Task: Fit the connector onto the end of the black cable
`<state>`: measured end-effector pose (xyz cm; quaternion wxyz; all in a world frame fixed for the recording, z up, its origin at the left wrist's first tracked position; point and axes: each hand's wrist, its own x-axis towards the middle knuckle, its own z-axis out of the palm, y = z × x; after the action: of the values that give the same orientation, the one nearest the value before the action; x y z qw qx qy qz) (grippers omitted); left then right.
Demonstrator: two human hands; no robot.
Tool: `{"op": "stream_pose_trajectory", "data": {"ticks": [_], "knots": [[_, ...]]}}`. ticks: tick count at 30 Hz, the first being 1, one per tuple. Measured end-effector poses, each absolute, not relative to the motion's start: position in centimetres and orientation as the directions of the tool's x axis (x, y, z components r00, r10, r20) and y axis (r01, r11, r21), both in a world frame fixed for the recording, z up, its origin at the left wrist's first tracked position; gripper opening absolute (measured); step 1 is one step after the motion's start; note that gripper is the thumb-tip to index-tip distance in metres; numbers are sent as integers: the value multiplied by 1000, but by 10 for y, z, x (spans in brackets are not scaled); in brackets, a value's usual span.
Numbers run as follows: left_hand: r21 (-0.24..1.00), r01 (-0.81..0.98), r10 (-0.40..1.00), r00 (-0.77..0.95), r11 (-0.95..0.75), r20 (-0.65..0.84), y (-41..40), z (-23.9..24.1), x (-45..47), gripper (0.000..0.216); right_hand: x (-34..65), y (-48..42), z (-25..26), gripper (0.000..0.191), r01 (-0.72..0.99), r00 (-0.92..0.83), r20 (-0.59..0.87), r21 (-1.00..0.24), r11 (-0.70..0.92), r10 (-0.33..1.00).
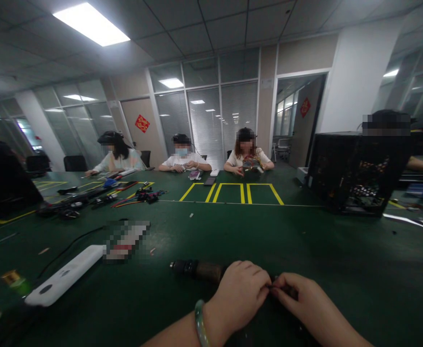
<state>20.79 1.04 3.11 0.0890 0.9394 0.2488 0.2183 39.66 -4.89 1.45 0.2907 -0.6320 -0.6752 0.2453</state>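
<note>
My left hand (pixel 242 294), with a green bangle on the wrist, is curled round a dark cylindrical object (pixel 197 269) that lies on the green table (pixel 255 231) near the front edge. Its ribbed dark end sticks out to the left of my fingers. My right hand (pixel 301 301) pinches the same object at the spot where both hands meet. The part under my hands is hidden.
A white power strip (pixel 65 274) with a black cable lies at the left. Cables and tools (pixel 99 195) are spread at the far left. Yellow tape boxes (pixel 233 193) mark the table's middle. A black open case (pixel 352 173) stands at the right. Several people sit around the table.
</note>
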Motion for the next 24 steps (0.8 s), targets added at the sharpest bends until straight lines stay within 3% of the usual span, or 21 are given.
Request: {"op": "stream_pose_trajectory", "data": {"ticks": [8, 24], "knots": [[281, 442, 519, 782, -852, 345, 11, 32, 207, 2, 399, -53, 17, 9, 731, -69, 39, -678, 77, 997], [265, 455, 524, 778, -850, 346, 11, 30, 208, 6, 396, -53, 21, 21, 692, -30, 84, -717, 81, 996]]}}
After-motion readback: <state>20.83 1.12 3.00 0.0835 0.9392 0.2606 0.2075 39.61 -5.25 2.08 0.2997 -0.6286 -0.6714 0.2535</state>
